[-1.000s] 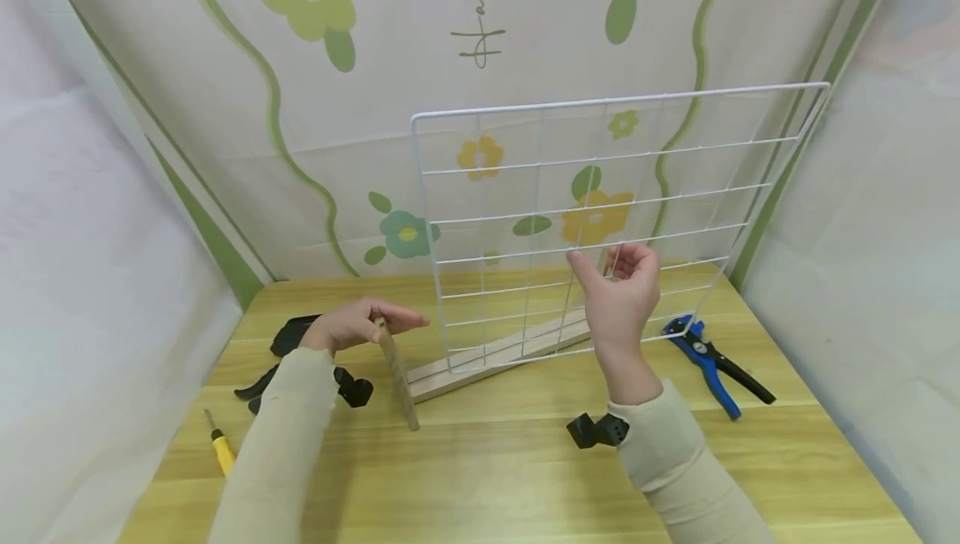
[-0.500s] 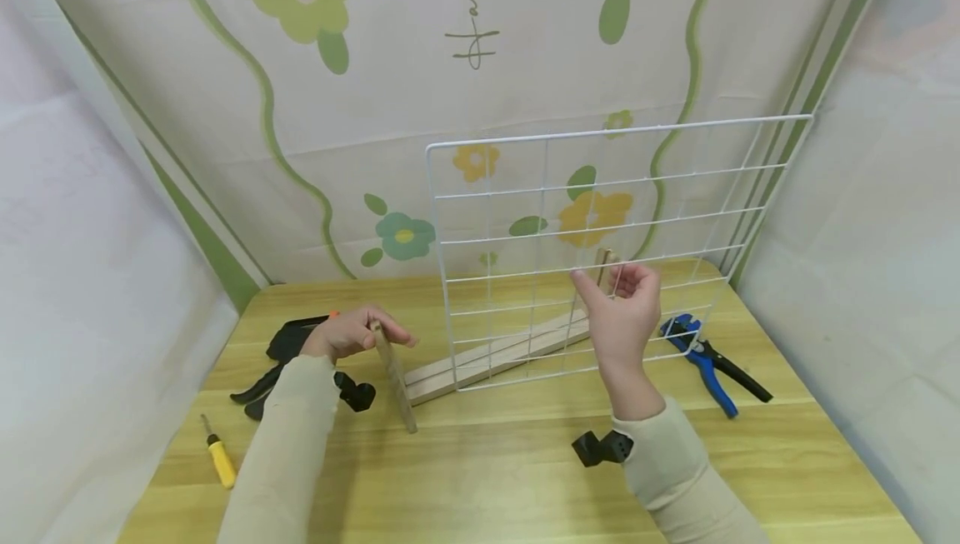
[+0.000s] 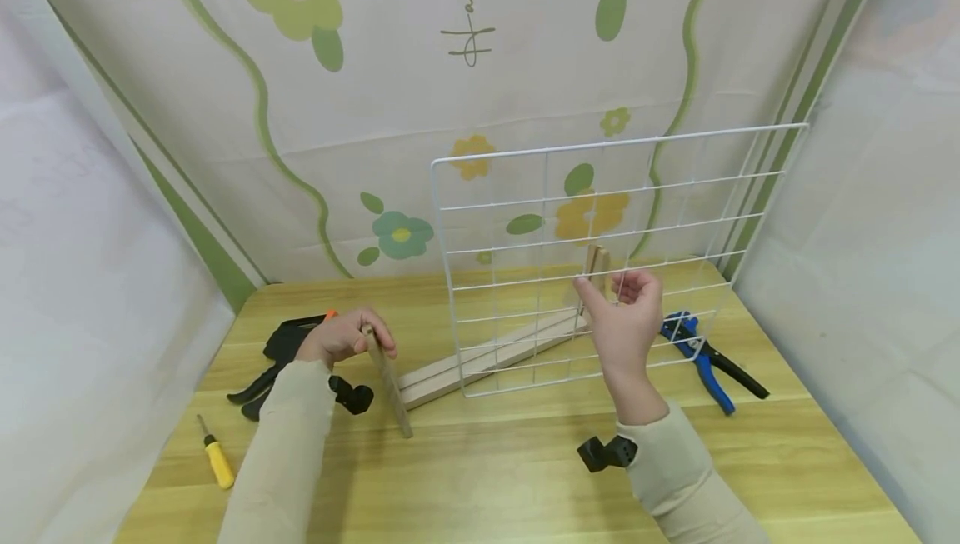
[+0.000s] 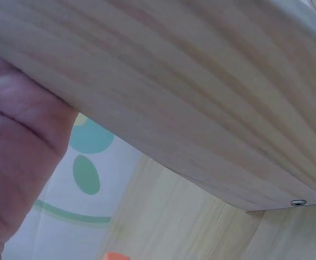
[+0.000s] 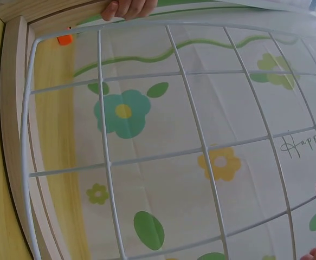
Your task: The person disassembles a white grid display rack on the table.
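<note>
My right hand holds a white wire grid panel upright and slightly tilted, thumb and curled fingers at its wires. The panel hangs in front of a wooden frame, whose long grooved base lies on the table. Short upright boards stand at both ends of the base: the left end board and the right end board, the latter seen through the grid. My left hand grips the top of the left board. In the left wrist view this board fills the picture, with a screw head low down.
Blue-and-black pliers lie on the right, partly behind the grid. A yellow-handled screwdriver and a black tool, partly hidden by my left arm, lie on the left. A flower-printed curtain hangs behind the table.
The grid has come down toward the frame, its left edge shifting right. My left fingers, straighter before, have curled over the end board. The frame's left end has shifted slightly left in view.
</note>
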Tool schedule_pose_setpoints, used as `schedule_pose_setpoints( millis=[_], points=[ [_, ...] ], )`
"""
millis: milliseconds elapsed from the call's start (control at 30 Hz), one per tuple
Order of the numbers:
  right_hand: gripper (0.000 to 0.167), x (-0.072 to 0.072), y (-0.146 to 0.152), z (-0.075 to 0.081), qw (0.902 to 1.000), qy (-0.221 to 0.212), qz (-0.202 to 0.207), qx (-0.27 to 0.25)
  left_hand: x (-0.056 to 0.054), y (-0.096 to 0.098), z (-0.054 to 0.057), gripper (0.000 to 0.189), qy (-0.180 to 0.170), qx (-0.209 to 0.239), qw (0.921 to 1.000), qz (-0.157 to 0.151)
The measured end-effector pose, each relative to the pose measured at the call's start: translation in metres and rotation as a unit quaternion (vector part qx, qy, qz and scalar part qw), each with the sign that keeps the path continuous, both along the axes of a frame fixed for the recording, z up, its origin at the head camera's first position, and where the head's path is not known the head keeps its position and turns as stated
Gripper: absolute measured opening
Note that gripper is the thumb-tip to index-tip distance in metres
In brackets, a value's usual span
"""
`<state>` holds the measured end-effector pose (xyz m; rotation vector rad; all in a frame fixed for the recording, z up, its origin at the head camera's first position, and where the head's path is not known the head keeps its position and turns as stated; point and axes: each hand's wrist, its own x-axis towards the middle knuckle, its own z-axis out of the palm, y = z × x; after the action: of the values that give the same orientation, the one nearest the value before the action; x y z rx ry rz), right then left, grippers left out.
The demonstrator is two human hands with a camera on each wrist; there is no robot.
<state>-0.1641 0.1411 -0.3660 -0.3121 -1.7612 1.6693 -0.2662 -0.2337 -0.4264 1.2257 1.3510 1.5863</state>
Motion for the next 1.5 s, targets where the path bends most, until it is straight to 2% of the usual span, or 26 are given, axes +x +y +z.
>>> schedule_pose_setpoints(
  millis=[167, 500, 700, 1200, 1500],
  points=[
    [0.055, 0.001, 0.001, -0.002, 1.0000, -0.002, 0.004, -0.001, 0.002, -0.006, -0.003, 0.038, 0.010, 0.018, 0.9997, -0.014],
    [0.053, 0.003, 0.002, -0.007, 0.9998, -0.017, 0.008, 0.008, 0.014, -0.023, -0.005, 0.035, 0.034, 0.016, 0.9989, 0.028],
    [0.054, 0.004, 0.002, -0.008, 0.9994, -0.032, 0.007, 0.009, 0.019, -0.032, -0.003, 0.033, 0.042, 0.022, 0.9981, 0.040],
    [0.052, 0.003, 0.001, -0.011, 0.9994, -0.036, -0.001, 0.003, 0.029, -0.054, -0.011, 0.032, 0.030, 0.109, 0.9936, -0.001],
    [0.054, 0.001, 0.002, -0.014, 0.9992, -0.040, -0.002, 0.002, 0.043, -0.068, -0.014, 0.030, 0.021, 0.116, 0.9917, 0.051]
  ],
)
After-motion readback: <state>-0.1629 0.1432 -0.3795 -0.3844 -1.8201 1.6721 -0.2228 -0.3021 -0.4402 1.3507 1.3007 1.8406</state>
